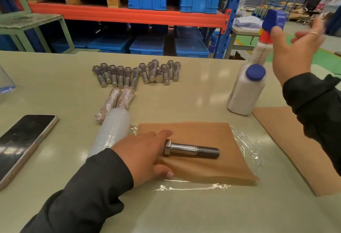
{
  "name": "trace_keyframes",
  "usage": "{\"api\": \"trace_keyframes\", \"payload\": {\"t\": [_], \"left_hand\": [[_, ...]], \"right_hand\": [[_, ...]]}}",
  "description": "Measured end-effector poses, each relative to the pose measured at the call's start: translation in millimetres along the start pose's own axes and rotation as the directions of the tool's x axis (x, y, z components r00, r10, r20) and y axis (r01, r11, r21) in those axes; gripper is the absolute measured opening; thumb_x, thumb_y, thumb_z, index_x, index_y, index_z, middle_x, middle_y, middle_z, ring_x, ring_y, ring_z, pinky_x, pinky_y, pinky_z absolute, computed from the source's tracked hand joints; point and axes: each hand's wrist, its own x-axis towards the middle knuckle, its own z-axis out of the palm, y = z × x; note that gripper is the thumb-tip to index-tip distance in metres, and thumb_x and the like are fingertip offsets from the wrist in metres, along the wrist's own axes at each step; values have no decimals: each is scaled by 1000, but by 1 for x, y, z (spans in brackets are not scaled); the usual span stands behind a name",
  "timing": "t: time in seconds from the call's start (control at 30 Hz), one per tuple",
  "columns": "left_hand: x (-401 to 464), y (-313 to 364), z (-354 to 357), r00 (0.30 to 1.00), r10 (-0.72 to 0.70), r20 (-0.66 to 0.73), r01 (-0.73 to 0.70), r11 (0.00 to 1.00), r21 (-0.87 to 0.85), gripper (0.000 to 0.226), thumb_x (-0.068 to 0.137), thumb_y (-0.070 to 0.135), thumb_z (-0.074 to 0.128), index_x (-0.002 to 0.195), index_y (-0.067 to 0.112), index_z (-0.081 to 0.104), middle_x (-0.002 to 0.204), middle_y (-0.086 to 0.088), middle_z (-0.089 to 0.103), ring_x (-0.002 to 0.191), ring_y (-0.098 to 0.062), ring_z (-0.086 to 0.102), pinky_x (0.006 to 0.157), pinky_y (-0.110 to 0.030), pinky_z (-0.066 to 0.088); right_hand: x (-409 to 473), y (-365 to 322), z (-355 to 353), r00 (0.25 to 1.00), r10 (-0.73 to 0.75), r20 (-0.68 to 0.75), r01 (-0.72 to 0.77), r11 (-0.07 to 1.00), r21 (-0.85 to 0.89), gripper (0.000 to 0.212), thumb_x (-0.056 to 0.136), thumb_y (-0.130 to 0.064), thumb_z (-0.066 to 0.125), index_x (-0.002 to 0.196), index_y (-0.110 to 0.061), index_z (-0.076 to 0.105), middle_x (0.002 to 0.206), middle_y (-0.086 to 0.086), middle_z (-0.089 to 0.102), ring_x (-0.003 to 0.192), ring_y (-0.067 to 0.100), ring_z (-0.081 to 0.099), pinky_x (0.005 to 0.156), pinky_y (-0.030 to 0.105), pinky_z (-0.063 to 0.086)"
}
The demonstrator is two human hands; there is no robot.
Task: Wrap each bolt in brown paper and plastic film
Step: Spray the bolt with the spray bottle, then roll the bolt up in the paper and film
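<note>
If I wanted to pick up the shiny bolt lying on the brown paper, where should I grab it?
Probably pinch the bolt from above, across its smooth middle shank. It lies flat on the brown paper, so both long sides are free there. The left hand is right beside the hex head, and the threaded end is rougher and sits farther from the middle.

Our left hand [145, 156] lies low and flat out front, fingers straight, thumb tucked underneath, dark sleeve down to the wrist. Our right hand [293, 52] is up in the air off to the side, palm open, fingers spread and a bit blurry.
</note>
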Motion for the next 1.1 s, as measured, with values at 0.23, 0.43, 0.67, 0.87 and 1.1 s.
{"api": "trace_keyframes", "payload": {"t": [0.23, 0.43, 0.67, 0.87, 1.1], "left_hand": [[3, 5, -2, 961, 46, -272, -44, 999, 14, 57, 88, 55, 41, 138, 32, 27, 128, 12, 49, 115, -9, 48, 93, -20, 33], [11, 11, -3, 916, 3, -400, 33, 996, 85, 40, 94, 43, 25, 125, 31, 47, 116, 13, 58, 106, -10, 53, 99, -21, 19], [19, 8, 3, 937, -65, -342, 133, 975, 181, 27, 100, 36, 26, 120, 36, 43, 113, 15, 54, 105, -5, 50, 99, -20, 18], [17, 6, 6, 913, -125, -387, 185, 975, 121, 30, 99, 34, 27, 126, 32, 39, 105, 12, 60, 99, -8, 55, 93, -23, 26], [13, 9, 6, 924, -151, -352, 219, 962, 161, 20, 92, 22, 51, 111, 19, 56, 74, 2, 66, 75, -20, 63, 95, -40, 35]], "right_hand": [[-104, -24, -29, 665, -268, 697, 295, 952, 85, 33, 81, -39, 57, 113, -34, 48, 101, -12, 55, 90, -7, 51, 77, 6, 40], [-132, -10, -31, 455, -154, 877, 145, 985, 97, 43, 62, -54, 61, 97, -30, 62, 87, -7, 67, 82, 3, 61, 82, 25, 48], [-136, 7, -30, 361, -147, 921, 85, 989, 124, 47, 55, -56, 70, 96, -32, 64, 83, -10, 68, 77, 7, 62, 82, 29, 49], [-142, 10, -33, 196, -121, 973, 248, 966, 70, 70, 47, -67, 69, 108, -51, 40, 110, -26, 43, 105, -11, 40, 86, 6, 36], [-157, 12, -25, 157, -106, 982, 361, 931, 43, 97, 65, -55, 74, 123, -69, -2, 111, -31, 42, 106, -9, 38, 91, 5, 31]]}}
